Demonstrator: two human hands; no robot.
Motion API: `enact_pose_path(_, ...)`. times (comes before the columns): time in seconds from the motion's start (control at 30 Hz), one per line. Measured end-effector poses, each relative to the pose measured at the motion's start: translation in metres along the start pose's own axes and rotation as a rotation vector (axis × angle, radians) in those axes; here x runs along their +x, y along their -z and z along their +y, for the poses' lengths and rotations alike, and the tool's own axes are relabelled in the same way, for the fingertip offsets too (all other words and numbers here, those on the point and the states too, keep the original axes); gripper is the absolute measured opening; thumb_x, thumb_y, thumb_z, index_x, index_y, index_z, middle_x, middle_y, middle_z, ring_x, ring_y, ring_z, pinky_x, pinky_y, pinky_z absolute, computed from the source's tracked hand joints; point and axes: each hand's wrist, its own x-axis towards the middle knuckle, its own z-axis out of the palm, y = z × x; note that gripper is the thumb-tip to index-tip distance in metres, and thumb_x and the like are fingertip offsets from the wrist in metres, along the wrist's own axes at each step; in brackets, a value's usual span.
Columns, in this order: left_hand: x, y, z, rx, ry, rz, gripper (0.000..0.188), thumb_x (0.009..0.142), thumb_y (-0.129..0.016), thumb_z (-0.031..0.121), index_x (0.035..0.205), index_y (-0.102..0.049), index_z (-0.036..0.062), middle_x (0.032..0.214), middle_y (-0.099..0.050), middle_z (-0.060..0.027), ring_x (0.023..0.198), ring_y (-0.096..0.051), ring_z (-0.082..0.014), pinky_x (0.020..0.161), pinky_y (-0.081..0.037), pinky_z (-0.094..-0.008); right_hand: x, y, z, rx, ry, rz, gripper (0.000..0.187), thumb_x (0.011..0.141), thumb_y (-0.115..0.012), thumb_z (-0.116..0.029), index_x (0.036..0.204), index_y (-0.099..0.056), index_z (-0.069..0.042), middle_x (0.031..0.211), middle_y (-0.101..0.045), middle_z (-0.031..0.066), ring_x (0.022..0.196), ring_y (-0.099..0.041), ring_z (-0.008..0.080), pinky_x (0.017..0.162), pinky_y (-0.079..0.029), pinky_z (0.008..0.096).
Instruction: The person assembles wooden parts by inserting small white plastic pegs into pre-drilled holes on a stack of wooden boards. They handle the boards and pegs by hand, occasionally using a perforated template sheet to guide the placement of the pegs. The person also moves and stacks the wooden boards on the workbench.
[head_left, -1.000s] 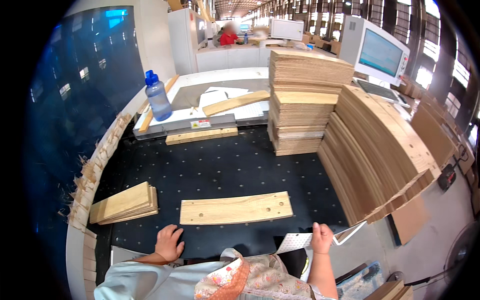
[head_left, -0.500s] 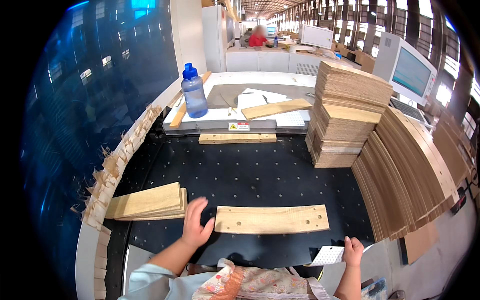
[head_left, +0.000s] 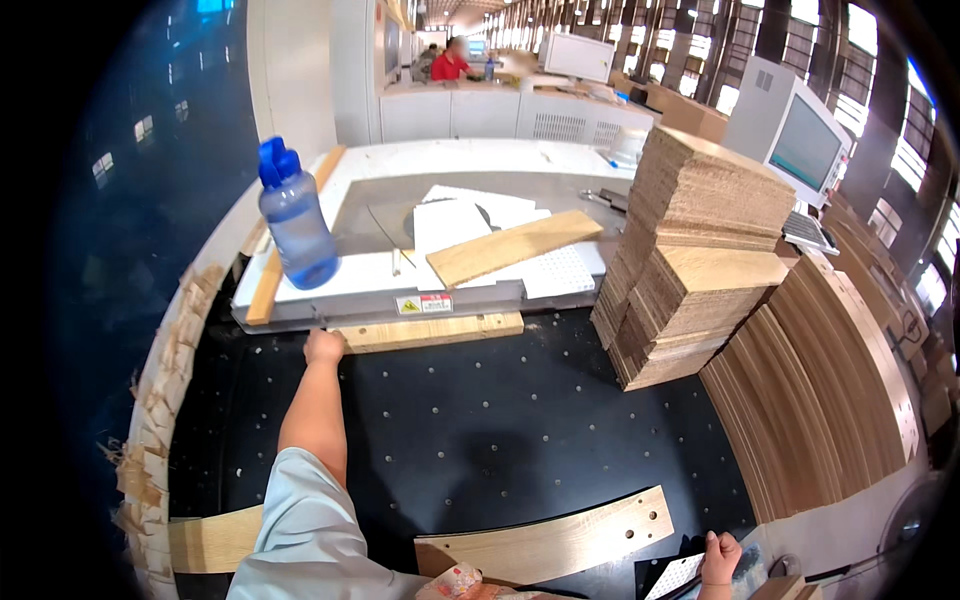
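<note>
My left hand (head_left: 323,346) reaches to the far side of the black table. Its fingers are closed at the left end of a narrow wooden board (head_left: 435,333), which lies against the white machine bed. At the lower right my right hand (head_left: 720,560) pinches a white perforated sheet (head_left: 676,576). Between my arms, close to my body, lies a pale wooden panel (head_left: 570,537) with drilled holes. Partly behind my left sleeve are more wooden boards (head_left: 212,541).
A tall stack of boards (head_left: 690,210) stands at the right, beside a long row of panels (head_left: 800,390). A blue water bottle (head_left: 298,230), papers and a loose board (head_left: 515,246) rest on the white machine bed (head_left: 400,160). A monitor (head_left: 805,140) stands beyond, and a person in red sits far back.
My left hand has gone from beside the drilled panel forward to the far narrow board and closed there. My right hand keeps the perforated sheet. The whole view has shifted and tilted.
</note>
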Motion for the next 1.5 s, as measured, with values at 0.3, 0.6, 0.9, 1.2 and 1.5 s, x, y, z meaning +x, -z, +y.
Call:
enact_pose_path(0.3, -0.073, 0.002, -0.007, -0.083, -0.293, -0.187, 0.057, 0.075, -0.067, 0.015, 0.124, -0.039, 0.0029, 0.116, -0.054, -0.0241, 0.108, -0.054, -0.0379, 0.092, -0.044, -0.0398, -0.001, -0.013, -0.023, -0.029, -0.012, 0.025, 0.043, 0.085, -0.061, -0.005, 0.056, -0.030, -0.008, 0.054, -0.030, -0.0049, 0.054, -0.024, 0.0051, 0.046, -0.021, 0.0244)
enact_pose_path(0.6, -0.144, -0.018, 0.099, 0.284, -0.599, -0.288, 0.089, 0.074, -0.065, 0.051, 0.139, -0.028, 0.0037, 0.141, -0.030, -0.0194, 0.131, -0.028, -0.0329, 0.105, -0.027, -0.0487, -0.005, -0.003, 0.025, -0.237, 0.208, 0.085, 0.039, 0.084, -0.061, -0.004, 0.056, -0.034, -0.006, 0.055, -0.034, -0.0037, 0.055, -0.028, 0.0056, 0.047, -0.025, 0.0249)
enact_pose_path(0.9, -0.158, -0.046, 0.117, 0.451, -0.573, -0.216, 0.090, 0.061, -0.072, 0.048, 0.137, -0.034, 0.0181, 0.124, -0.048, -0.0161, 0.117, -0.044, -0.0324, 0.097, -0.035, -0.0439, -0.009, -0.008, 0.008, 0.088, 0.069, 0.130, 0.037, 0.082, -0.062, -0.008, 0.055, -0.038, -0.003, 0.053, -0.035, 0.0008, 0.052, -0.032, 0.0097, 0.047, -0.028, 0.0287)
enact_pose_path(1.2, -0.239, -0.020, 0.046, 0.349, -1.008, -0.324, 0.083, 0.059, -0.077, 0.045, 0.132, -0.042, 0.0205, 0.121, -0.049, -0.0135, 0.115, -0.045, -0.0331, 0.096, -0.035, -0.0447, -0.008, -0.014, -0.005, 0.073, 0.169, 0.154, 0.037, 0.082, -0.064, -0.013, 0.055, -0.042, -0.002, 0.050, -0.041, 0.0038, 0.048, -0.039, 0.0115, 0.046, -0.033, 0.0289)
enact_pose_path(1.5, -0.293, 0.074, -0.021, 0.171, -1.126, -0.285, 0.070, 0.079, -0.063, 0.043, 0.135, -0.038, 0.0086, 0.137, -0.037, -0.0198, 0.130, -0.029, -0.0358, 0.108, -0.023, -0.0429, 0.007, -0.022, 0.014, -0.106, 0.439, 0.183, 0.039, 0.085, -0.062, -0.017, 0.058, -0.039, -0.002, 0.051, -0.034, 0.0040, 0.052, -0.030, 0.0101, 0.046, -0.031, 0.0310)
